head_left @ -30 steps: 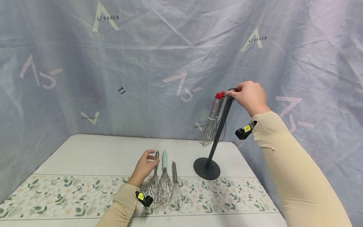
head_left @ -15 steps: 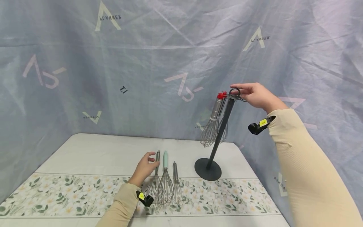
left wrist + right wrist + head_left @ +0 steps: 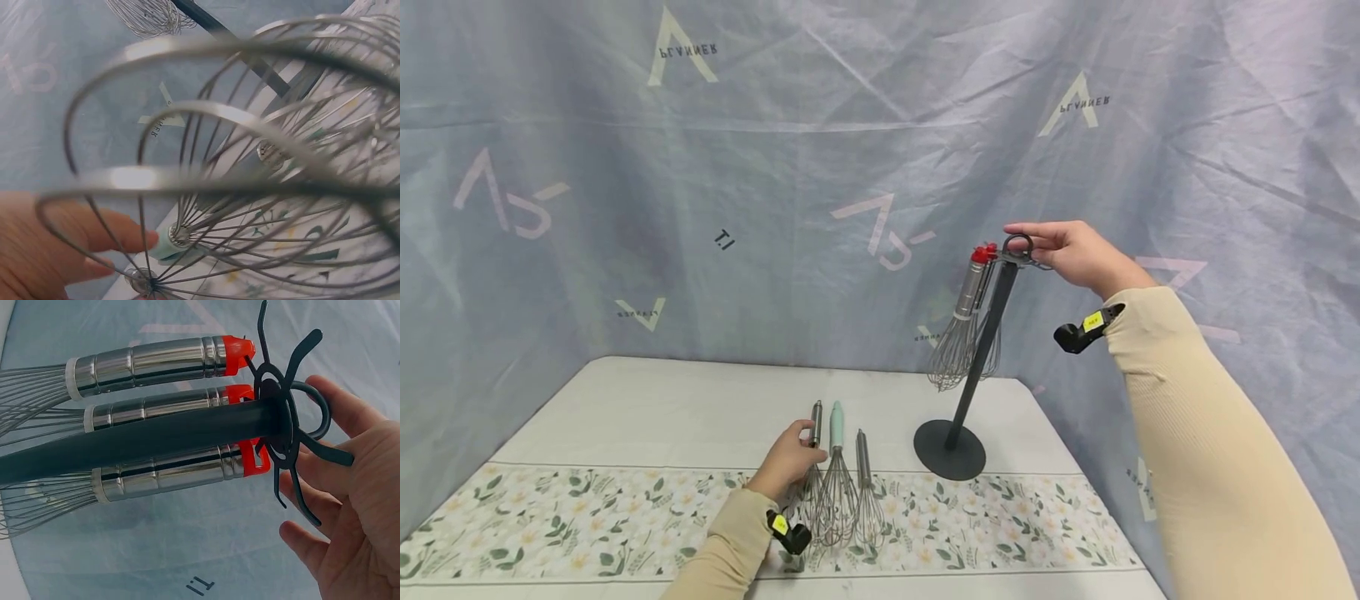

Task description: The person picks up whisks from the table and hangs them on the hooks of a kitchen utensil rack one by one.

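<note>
My left hand (image 3: pixel 787 460) curls its fingers and thumb around the lower handle of the leftmost steel whisk (image 3: pixel 817 422), which lies on the table. In the left wrist view its wire loops fill the foreground. Right beside it lies a mint-handled whisk (image 3: pixel 837 427), then a smaller steel whisk (image 3: pixel 863 458). At the right, my right hand (image 3: pixel 1086 257) has relaxed, spread fingers at the top ring of a dark hook stand (image 3: pixel 981 358). Several red-tipped steel whisks (image 3: pixel 156 362) hang from the stand's hooks, heads down. Other hooks (image 3: pixel 306 350) are bare.
The stand's round base (image 3: pixel 949 450) rests toward the table's right side. A floral runner (image 3: pixel 587 521) crosses the white table (image 3: pixel 677 408). Grey-blue printed cloth (image 3: pixel 775 167) hangs behind the table and along its sides.
My right hand has loosened its grip on the stand's top and shifted right, fingers now spread at the ring. My left hand has slid down the leftmost whisk's handle and closed around it.
</note>
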The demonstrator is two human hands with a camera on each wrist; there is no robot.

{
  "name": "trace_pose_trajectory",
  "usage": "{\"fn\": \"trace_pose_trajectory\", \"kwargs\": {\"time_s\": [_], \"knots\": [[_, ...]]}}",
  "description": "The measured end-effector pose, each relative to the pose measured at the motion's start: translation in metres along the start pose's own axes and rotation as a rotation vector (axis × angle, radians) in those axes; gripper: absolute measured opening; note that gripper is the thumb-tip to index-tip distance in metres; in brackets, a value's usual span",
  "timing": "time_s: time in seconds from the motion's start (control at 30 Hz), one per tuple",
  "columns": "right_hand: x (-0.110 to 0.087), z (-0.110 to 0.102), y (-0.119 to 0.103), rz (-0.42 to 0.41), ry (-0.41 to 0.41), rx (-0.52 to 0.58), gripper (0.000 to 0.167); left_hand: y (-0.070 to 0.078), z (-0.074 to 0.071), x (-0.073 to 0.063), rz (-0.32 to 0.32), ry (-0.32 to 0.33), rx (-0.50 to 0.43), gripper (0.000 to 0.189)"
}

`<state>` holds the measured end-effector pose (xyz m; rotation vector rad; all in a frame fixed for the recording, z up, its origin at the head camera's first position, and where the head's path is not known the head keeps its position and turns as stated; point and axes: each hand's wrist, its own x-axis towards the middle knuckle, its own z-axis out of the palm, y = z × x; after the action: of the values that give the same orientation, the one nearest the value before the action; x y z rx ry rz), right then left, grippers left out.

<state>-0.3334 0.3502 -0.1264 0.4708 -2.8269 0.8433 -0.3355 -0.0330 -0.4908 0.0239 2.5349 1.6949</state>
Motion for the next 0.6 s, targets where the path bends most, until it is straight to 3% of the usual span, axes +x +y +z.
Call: {"fn": "trace_pose_trajectory", "kwargs": {"time_s": [0.13, 0.27, 0.6], "knots": [[0.001, 0.000, -0.001, 0.015, -0.010, 0.025, 0.056, -0.004, 0.002, 0.003, -0.007, -0.007, 0.003, 0.067], [0.003, 0.000, -0.003, 0.031, -0.012, 0.010, 0.056, -0.007, 0.003, 0.003, -0.029, -0.004, -0.075, 0.063], [0.005, 0.001, -0.001, 0.042, -0.005, 0.005, 0.055, -0.011, 0.003, 0.006, 0.044, 0.066, -0.072, 0.055]]}}
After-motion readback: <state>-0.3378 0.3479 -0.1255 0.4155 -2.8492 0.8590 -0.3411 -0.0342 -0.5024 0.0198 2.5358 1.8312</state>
